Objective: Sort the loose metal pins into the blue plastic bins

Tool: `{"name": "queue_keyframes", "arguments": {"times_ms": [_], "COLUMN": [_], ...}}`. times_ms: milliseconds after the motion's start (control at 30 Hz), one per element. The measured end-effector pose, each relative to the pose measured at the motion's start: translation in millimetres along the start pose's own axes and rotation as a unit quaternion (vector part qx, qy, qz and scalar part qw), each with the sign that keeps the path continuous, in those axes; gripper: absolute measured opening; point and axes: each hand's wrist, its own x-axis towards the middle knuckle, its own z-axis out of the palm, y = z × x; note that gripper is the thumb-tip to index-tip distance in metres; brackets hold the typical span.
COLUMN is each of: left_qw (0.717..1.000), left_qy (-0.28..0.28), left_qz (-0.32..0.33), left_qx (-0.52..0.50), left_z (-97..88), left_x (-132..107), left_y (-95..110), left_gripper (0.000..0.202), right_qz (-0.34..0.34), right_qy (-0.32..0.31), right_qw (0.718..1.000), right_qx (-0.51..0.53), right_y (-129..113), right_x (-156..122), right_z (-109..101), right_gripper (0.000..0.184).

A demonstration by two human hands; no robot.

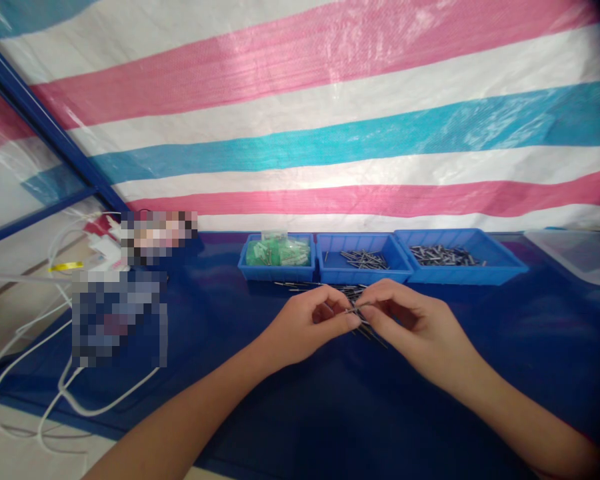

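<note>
My left hand [310,327] and my right hand [410,320] meet fingertip to fingertip over a blue table mat [330,413]. Both pinch a thin metal pin [356,311] between them. Under and behind the fingers lies a loose pile of several similar metal pins [330,288] on the mat. Some pins are hidden by my fingers.
Three blue trays stand behind the pile: the left tray [277,272] holds green parts, the middle tray [363,270] and the right tray [460,270] hold metal pins. A clear plastic tray [575,257] sits far right. White cables [70,393] and blurred items lie left. A striped tarp hangs behind.
</note>
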Motion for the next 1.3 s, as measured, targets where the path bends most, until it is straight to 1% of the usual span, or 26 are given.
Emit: {"name": "queue_keyframes", "arguments": {"times_ms": [133, 233, 300, 367, 400, 467, 533, 567, 633, 700, 800, 867, 967, 1067, 1167, 1300], "left_qw": [0.999, 0.996, 0.983, 0.957, 0.940, 0.907, 0.882, 0.874, 0.862, 0.857, 0.855, 0.856, 0.857, 0.853, 0.846, 0.840], "left_qy": [0.034, 0.049, 0.054, 0.055, 0.054, 0.049, 0.036, 0.027, 0.009, -0.003, -0.013, -0.007, 0.025, 0.049, 0.044, 0.027], "left_qz": [0.011, 0.026, 0.047, 0.070, 0.079, 0.081, 0.068, 0.062, 0.057, 0.061, 0.071, 0.070, 0.044, 0.006, -0.008, 0.000], "left_qx": [-0.002, 0.074, 0.170, 0.278, 0.329, 0.411, 0.465, 0.482, 0.503, 0.512, 0.514, 0.512, 0.513, 0.520, 0.531, 0.542], "left_z": [-1.7, -4.0, -6.7, -9.8, -11.2, -13.3, -14.3, -14.5, -14.7, -15.2, -16.6, -17.8, -19.6, -21.2, -22.3, -23.3], "left_x": [0.3, -0.7, -1.8, -2.7, -3.0, -3.2, -2.8, -2.5, -1.6, -0.8, 0.0, -0.2, -0.7, -0.6, 0.4, 1.5], "left_y": [0.8, 4.9, 7.3, 7.0, 5.5, 0.7, -5.4, -8.3, -13.2, -16.4, -17.2, -15.5, -12.3, -11.7, -13.8, -15.8], "left_gripper": [0.031, 0.033, 0.033, 0.032, 0.031, 0.031, 0.032, 0.033, 0.031, 0.028, 0.026, 0.024, 0.022, 0.024, 0.025, 0.024], "right_qz": [-0.025, -0.055, -0.052, -0.021, 0.003, 0.061, 0.104, 0.101, 0.074, 0.041, 0.002, -0.021, -0.055, -0.078, -0.091, -0.101], "right_qy": [-0.012, -0.013, 0.027, 0.100, 0.151, 0.232, 0.261, 0.265, 0.265, 0.252, 0.223, 0.208, 0.203, 0.195, 0.185, 0.163], "right_qw": [0.999, 0.993, 0.989, 0.978, 0.965, 0.928, 0.880, 0.867, 0.859, 0.869, 0.889, 0.897, 0.897, 0.894, 0.898, 0.904], "right_qx": [-0.046, -0.100, -0.134, -0.181, -0.213, -0.284, -0.384, -0.410, -0.431, -0.423, -0.400, -0.389, -0.390, -0.395, -0.389, -0.382], "right_y": [1.8, 6.1, 11.7, 19.7, 24.5, 34.8, 44.5, 48.5, 53.0, 52.5, 45.4, 40.3, 35.1, 30.5, 26.6, 27.0], "right_x": [0.8, 3.8, 8.3, 14.5, 17.9, 24.5, 29.3, 30.8, 31.7, 30.6, 27.3, 25.3, 23.2, 21.8, 20.8, 19.8], "right_z": [0.0, -3.3, -12.4, -29.2, -40.0, -63.5, -84.3, -91.8, -99.0, -95.9, -79.9, -68.5, -56.3, -49.5, -44.8, -40.1], "right_gripper": [0.014, 0.016, 0.018, 0.020, 0.023, 0.027, 0.031, 0.033, 0.036, 0.039, 0.035, 0.032, 0.027, 0.024, 0.020, 0.019]}}
